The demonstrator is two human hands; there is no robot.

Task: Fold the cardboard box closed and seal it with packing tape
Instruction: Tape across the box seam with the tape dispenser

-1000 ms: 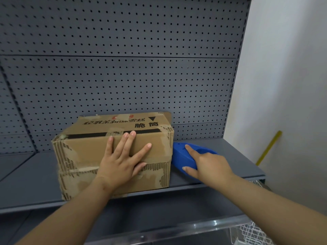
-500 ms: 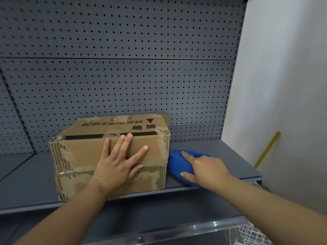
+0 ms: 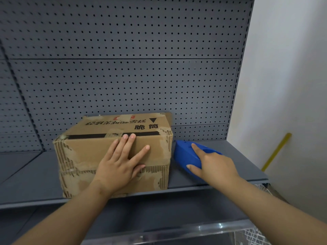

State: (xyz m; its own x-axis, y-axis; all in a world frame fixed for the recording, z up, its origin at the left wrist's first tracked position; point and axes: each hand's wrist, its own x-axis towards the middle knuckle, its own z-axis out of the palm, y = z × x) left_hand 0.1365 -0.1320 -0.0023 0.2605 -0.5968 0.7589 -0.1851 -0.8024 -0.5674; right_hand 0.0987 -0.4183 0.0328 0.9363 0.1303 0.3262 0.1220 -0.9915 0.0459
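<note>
A worn cardboard box sits on a grey metal shelf, slightly left of the middle of the view, with a perforated grey back panel rising behind it. The box's top flaps lie folded down, printed with black characters and a black stripe, and its front face is scuffed, with the ribbed inner layer showing along the edges. The person's left hand reaches in from about 7 o'clock and lies flat against the front of the box, palm down and fingers spread, gripping nothing. Just beside the box, at its 3 o'clock, a blue tape dispenser rests on the shelf. The right hand comes in from about 4 o'clock and wraps over the dispenser, index finger stretched along its top and thumb against its near side. A white wall stands to the right, with a yellow stick leaning against it at about 3 o'clock.
</note>
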